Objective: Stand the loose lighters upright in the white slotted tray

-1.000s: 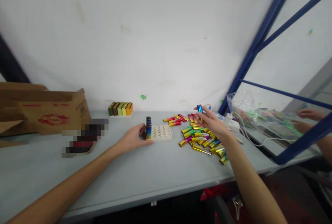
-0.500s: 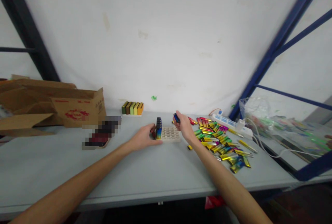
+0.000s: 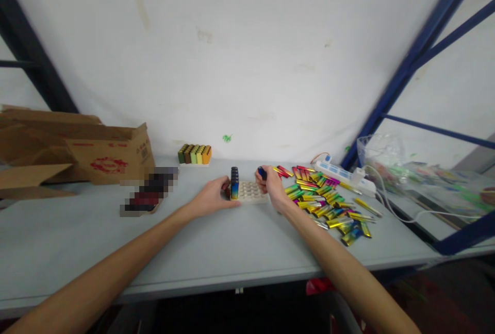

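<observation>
One dark-blue piece point(image 3: 262, 172): clenched in the right hand point(image 3: 274, 187), tilted, at the right end of the holed tray point(image 3: 252, 200), nearer its bare holes. Left hand point(image 3: 211, 198) curved around the upright row point(image 3: 234, 185), tray's left end; whether it gripped could not be told.

Box point(image 3: 110, 165) left, tray point(image 3: 252, 193) between, tubes point(image 3: 311, 204) right

Left forearm point(image 3: 127, 255) and right forearm point(image 3: 340, 261) are slanting inward from below; left grip point(image 3: 212, 197) is holding a C shape, thumb point(image 3: 229, 203) pointing right; right grip point(image 3: 272, 187) is sitting fisted, fingers point(image 3: 262, 185) bending inward
</observation>
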Available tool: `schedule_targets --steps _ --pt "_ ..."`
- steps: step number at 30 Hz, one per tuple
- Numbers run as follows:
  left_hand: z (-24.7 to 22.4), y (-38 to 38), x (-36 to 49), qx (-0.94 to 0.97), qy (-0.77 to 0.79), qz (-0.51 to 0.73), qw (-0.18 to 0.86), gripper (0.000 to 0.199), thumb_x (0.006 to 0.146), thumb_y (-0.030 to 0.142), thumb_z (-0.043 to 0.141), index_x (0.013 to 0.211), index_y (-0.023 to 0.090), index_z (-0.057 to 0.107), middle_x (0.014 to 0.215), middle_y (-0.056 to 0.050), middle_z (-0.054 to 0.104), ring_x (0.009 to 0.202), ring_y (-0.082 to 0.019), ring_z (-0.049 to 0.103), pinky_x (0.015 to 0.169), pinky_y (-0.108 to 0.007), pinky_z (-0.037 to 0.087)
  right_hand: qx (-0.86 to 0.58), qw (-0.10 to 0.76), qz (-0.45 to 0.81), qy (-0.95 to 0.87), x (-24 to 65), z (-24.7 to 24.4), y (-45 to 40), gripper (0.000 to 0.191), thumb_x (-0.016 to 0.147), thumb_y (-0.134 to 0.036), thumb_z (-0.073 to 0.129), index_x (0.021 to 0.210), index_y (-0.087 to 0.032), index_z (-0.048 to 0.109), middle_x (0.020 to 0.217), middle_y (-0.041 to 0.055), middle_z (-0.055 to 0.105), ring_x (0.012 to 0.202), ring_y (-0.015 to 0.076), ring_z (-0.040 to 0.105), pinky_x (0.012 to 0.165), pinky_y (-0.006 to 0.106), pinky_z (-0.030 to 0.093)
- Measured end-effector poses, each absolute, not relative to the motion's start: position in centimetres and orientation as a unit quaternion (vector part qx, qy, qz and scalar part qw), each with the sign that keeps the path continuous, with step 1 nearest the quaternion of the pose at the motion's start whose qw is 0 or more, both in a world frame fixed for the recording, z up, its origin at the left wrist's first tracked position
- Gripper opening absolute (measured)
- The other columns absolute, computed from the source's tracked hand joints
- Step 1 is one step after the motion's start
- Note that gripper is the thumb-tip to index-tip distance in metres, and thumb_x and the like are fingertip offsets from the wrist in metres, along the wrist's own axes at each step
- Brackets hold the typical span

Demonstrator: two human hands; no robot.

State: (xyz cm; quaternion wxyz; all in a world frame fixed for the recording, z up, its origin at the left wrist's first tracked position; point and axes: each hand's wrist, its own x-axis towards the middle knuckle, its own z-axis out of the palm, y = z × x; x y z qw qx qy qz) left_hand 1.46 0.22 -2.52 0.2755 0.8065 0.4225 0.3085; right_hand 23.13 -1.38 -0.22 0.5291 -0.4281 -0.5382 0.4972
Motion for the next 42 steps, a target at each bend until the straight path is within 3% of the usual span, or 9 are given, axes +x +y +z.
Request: schedule_targets --steps 4,8,12,17,20,31,37,42 --pt "-2.4 0.2 1.4 0.826 0.423 0.284 0.241 0.055 0.065 0.056 0.08 0.1 0.017 0.063 0.086 -0.003 0.066 0.075 -0.021 0.058 0.066 -0.031 0.043 -0.402 0.536 0.518 -0.531 23.2 -0.2 -1.4 0.045 0.087 -0.06 0.046 0.063 -0.022 0.042 0.054 -0.0077 0.023 0.045 0.0085 0.019 0.043 0.023 0.016" --pt "-2.1 0.0 1.4 0.822 0.42 0.283 0.26 0.049 0.065 0.052 0.08 0.095 0.018 0.062 0.085 -0.002 0.067 0.074 -0.02 0.059 0.066 -0.03 0.045 -0.359 0.545 0.551 -0.52 23.0 0.2 -1.6 0.051 0.085 -0.071 0.05 0.087 -0.021 0.059 0.064 -0.0066 0.034 0.049 0.0082 0.029 0.045 0.021 0.023" --pt "-2.1 0.0 1.1 0.818 0.404 0.287 0.293 0.052 0.062 0.051 0.083 0.098 0.019 0.064 0.088 -0.002 0.069 0.079 -0.022 0.061 0.07 -0.032 0.048 -0.362 0.543 0.479 -0.587 23.0 0.2 -1.7 0.048 0.086 -0.064 0.058 0.105 -0.021 0.064 0.073 -0.0039 0.048 0.062 0.0111 0.047 0.055 0.023 0.039" --pt "-2.6 0.1 0.9 0.81 0.391 0.299 0.319 0.06 0.056 0.049 0.087 0.105 0.019 0.066 0.092 -0.004 0.071 0.087 -0.025 0.064 0.076 -0.034 0.051 -0.373 0.53 0.395 -0.651 23.2 -0.5 -1.4 0.04 0.082 -0.055 0.07 0.098 -0.018 0.067 0.088 0.0028 0.069 0.083 0.0156 0.064 0.079 0.028 0.051" --pt "-2.6 0.0 0.9 0.813 0.385 0.297 0.321 0.062 0.057 0.05 0.088 0.106 0.019 0.066 0.095 -0.004 0.072 0.088 -0.026 0.065 0.078 -0.035 0.051 -0.383 0.546 0.371 -0.647 23.3 -1.2 -1.0 0.04 0.08 -0.052 0.074 0.1 -0.019 0.066 0.093 0.0051 0.074 0.088 0.0188 0.069 0.083 0.031 0.054" --pt "-2.4 -0.1 1.1 0.819 0.393 0.285 0.306 0.064 0.058 0.051 0.086 0.108 0.018 0.065 0.094 -0.004 0.07 0.086 -0.024 0.062 0.076 -0.034 0.05 -0.423 0.441 0.167 -0.774 23.7 -0.9 -1.1 0.02 0.096 -0.04 0.06 0.106 -0.022 0.061 0.078 0.0017 0.074 0.071 0.018 0.068 0.069 0.027 0.047" --pt "-2.2 0.0 1.1 0.83 0.409 0.26 0.274 0.063 0.059 0.056 0.083 0.105 0.018 0.064 0.088 -0.002 0.067 0.08 -0.022 0.059 0.07 -0.03 0.047 -0.424 0.379 0.176 -0.803 23.5 -1.7 -0.8 0.021 0.091 -0.023 0.066 0.11 -0.024 0.058 0.094 0.0048 0.077 0.088 0.0212 0.073 0.075 0.029 0.05" --pt "-2.2 0.2 0.9 0.845 0.402 0.239 0.26 0.062 0.065 0.061 0.079 0.107 0.019 0.062 0.089 -0.001 0.067 0.078 -0.021 0.06 0.069 -0.03 0.047 -0.422 0.348 0.171 -0.82 24.3 -0.8 -0.9 0.021 0.089 -0.029 0.071 0.107 -0.022 0.062 0.1 0.0078 0.077 0.093 0.0218 0.072 0.081 0.032 0.051"
